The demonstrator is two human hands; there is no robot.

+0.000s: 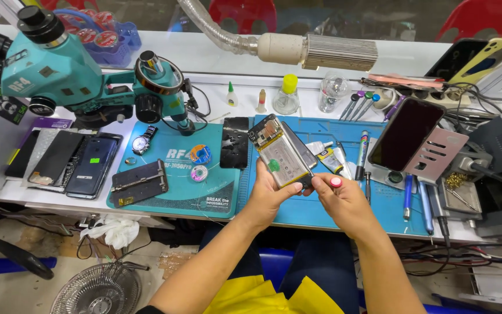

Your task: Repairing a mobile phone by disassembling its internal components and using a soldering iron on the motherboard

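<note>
My left hand (267, 195) holds an opened phone (280, 152) from below, its back off and the battery and circuit board showing, tilted up over the blue work mat (390, 206). My right hand (339, 197) grips the phone's lower right corner with thumb and fingers. A small green tab sits on the battery near my left thumb. A black phone back panel (235, 142) lies flat just left of the held phone.
A teal microscope (59, 75) stands at the back left. Phones (91, 166) and a wristwatch (142, 141) lie on the left. A phone leans on a stand (405, 135) at right, with pens, tweezers, glue bottles (286, 96) and a fume hose (315, 51) behind.
</note>
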